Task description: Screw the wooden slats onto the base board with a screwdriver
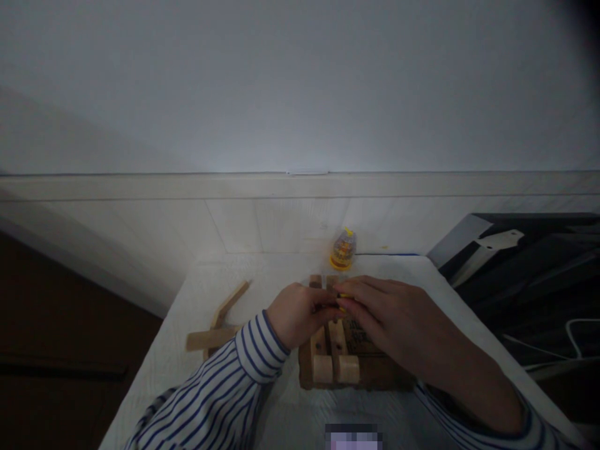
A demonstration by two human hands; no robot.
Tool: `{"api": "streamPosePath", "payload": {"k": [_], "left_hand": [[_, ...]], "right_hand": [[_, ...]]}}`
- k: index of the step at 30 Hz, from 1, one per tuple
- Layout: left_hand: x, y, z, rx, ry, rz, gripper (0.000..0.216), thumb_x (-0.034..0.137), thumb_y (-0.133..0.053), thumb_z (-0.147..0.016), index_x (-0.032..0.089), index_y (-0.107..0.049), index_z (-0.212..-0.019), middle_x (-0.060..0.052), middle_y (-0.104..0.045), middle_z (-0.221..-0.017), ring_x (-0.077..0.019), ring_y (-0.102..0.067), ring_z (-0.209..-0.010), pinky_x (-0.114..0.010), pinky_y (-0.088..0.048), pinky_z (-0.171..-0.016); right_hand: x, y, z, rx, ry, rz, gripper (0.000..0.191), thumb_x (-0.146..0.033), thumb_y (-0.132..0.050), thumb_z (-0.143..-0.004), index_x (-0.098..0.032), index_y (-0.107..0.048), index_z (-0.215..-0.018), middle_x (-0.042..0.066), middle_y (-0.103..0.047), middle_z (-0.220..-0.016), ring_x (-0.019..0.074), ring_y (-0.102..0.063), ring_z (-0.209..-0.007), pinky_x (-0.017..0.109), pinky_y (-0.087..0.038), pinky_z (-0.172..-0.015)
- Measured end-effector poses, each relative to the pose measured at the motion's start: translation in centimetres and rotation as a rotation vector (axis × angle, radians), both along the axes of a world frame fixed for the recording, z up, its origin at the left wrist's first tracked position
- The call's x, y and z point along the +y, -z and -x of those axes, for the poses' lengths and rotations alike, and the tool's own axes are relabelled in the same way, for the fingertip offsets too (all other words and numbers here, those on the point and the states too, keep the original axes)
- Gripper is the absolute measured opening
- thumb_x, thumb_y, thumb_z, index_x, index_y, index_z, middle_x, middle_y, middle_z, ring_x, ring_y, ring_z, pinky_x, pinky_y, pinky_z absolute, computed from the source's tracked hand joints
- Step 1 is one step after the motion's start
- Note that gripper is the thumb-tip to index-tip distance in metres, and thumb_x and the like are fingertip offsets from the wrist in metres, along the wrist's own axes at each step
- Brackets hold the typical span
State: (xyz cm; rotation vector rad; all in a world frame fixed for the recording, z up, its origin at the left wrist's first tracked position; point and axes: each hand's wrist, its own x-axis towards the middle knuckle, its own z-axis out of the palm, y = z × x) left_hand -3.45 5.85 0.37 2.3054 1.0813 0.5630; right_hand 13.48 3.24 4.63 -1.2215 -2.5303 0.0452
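Note:
My left hand (297, 312) and my right hand (389, 312) meet over a wooden assembly (334, 362) of slats on a brown base, on a white table (206, 375). Both hands have their fingers pinched together around a small yellow object (344, 295), of which only a sliver shows. I cannot make out what that yellow object is. Both sleeves are white with blue stripes.
A small clear container with a yellow base (343, 249) stands at the table's far edge by the wall. Loose wooden pieces (218, 325) lie left of my hands. Dark items and a white cable (539, 294) fill the right side. A blurred patch sits at the bottom edge.

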Motion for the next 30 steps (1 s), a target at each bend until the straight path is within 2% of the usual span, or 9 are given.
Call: {"api": "streamPosePath", "payload": {"k": [8, 30], "left_hand": [[0.05, -0.13, 0.09, 0.003, 0.022, 0.0, 0.017, 0.029, -0.054, -0.081, 0.02, -0.067, -0.088, 0.001, -0.064, -0.063, -0.0098, -0.053, -0.053, -0.018, -0.036, -0.052], [0.13, -0.38, 0.28, 0.017, 0.082, -0.007, 0.021, 0.027, -0.048, -0.085, 0.02, -0.065, -0.095, 0.001, -0.064, -0.067, -0.0101, -0.054, -0.057, -0.018, -0.036, -0.053]], "right_hand": [[0.08, 0.18, -0.04, -0.007, 0.014, 0.006, 0.019, -0.022, -0.045, -0.084, -0.018, -0.057, -0.097, 0.006, -0.063, -0.094, 0.0201, -0.06, -0.082, 0.037, -0.049, -0.069], [-0.15, 0.18, 0.1, -0.063, 0.05, -0.019, 0.016, -0.028, -0.04, -0.086, -0.018, -0.052, -0.083, 0.003, -0.059, -0.077, 0.0174, -0.055, -0.066, 0.03, -0.04, -0.056]]}}
